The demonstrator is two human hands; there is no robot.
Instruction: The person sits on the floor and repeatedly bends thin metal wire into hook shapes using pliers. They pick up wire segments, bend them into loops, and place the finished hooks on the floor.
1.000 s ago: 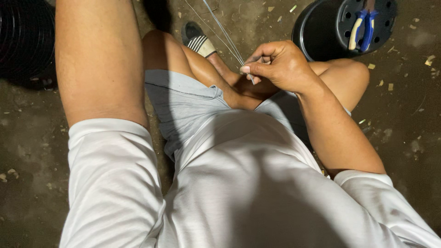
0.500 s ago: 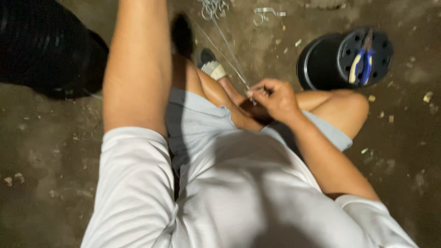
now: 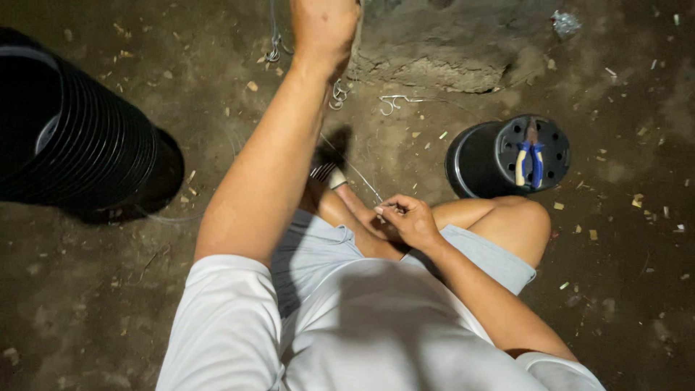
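the right hand (image 3: 409,217) pinches the thin wire (image 3: 358,174) near the knee while the left hand (image 3: 324,25) (its fingers are cut off, grip unclear) reaches far out along it, so keeping the strand taut and straight matters most.

We note a bare dirt floor (image 3: 637,304) strewn with wood chips. On it lie a stack of black pots (image 3: 79,145) on its side, an upturned black pot (image 3: 481,163) and bent wire pieces (image 3: 394,103).

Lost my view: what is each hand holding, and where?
Right hand pinches a thin wire at its near end; left hand reaches far out, its hold hidden.
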